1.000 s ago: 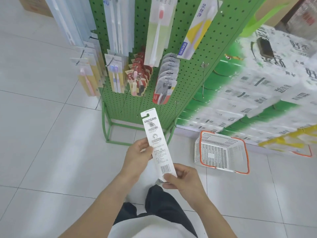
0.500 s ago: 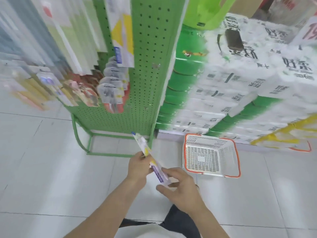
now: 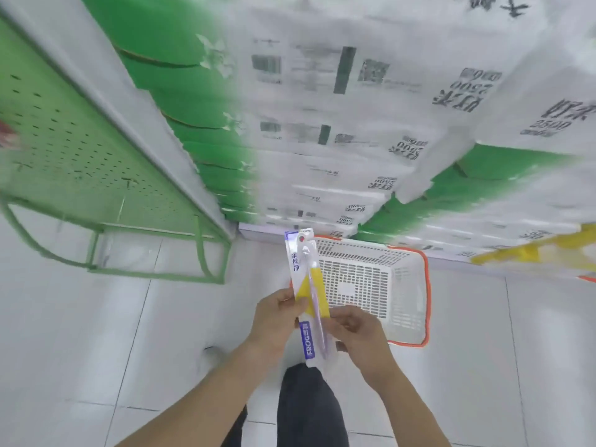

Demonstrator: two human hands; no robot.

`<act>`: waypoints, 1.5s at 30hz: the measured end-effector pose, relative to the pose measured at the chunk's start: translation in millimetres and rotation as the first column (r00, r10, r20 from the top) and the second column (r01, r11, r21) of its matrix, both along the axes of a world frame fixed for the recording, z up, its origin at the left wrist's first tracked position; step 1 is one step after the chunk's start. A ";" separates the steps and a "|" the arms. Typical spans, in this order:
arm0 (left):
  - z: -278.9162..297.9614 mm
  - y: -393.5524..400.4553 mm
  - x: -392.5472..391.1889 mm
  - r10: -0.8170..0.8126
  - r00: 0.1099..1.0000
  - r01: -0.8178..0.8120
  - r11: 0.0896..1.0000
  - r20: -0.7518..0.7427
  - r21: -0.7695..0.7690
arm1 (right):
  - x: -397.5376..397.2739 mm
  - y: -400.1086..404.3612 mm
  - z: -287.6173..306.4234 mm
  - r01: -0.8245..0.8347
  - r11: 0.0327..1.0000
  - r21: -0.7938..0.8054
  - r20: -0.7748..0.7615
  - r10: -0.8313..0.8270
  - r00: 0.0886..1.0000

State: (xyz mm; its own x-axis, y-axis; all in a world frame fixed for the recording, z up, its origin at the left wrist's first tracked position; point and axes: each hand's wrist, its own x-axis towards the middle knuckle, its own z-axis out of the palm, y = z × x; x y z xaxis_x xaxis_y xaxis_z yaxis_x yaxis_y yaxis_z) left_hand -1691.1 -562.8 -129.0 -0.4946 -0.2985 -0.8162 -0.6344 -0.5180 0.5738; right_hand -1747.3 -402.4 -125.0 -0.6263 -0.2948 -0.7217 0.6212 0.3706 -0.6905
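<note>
A long toothbrush pack [image 3: 304, 285], white with a yellow and blue front and a purple brush inside, stands upright between both hands. My left hand [image 3: 274, 321] grips its left edge at mid-height with the thumb on the front. My right hand [image 3: 358, 337] pinches its right edge lower down. Just behind the pack, a white plastic basket with an orange rim [image 3: 425, 285] sits on the floor with nothing in it.
A green pegboard rack [image 3: 80, 162] on a tube frame stands at the left. Stacked white and green wrapped packs [image 3: 354, 124] fill the back and right, blurred. White floor tiles [image 3: 96, 350] lie all around; my dark trouser leg [image 3: 306, 408] is below.
The view has swung right and down from the rack toward the basket. The pack has been turned over: its printed back faced me before, its yellow front does now. Both hands have kept hold.
</note>
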 end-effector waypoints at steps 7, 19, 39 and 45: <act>-179.3 20.1 -80.9 -0.169 0.984 0.172 0.984 0.061 -0.048 | -71.4 36.9 -205.0 0.173 0.983 0.061 0.103 -0.179 0.979; -374.0 11.1 -79.5 -0.410 0.901 0.433 0.871 0.142 -0.232 | -100.5 39.1 -505.0 0.088 0.960 0.265 0.225 -0.151 0.963; -353.4 -32.2 -27.1 -0.799 0.396 0.885 0.199 0.453 -0.421 | -86.1 26.0 -446.5 -0.380 0.736 0.560 0.008 0.454 0.891; -184.0 -37.3 34.5 -0.805 0.245 0.947 0.080 0.540 -0.311 | -39.7 29.7 -239.0 -0.519 0.654 0.550 0.028 0.607 0.794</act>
State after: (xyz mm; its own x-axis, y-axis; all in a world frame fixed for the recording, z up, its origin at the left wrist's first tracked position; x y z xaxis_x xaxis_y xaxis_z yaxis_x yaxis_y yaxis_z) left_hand -1656.6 -600.1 -313.0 -0.5730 -0.1055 -0.8128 -0.5272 0.8067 0.2670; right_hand -1787.1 -372.7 -363.9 -0.5720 -0.2471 -0.7821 0.0833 0.9311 -0.3551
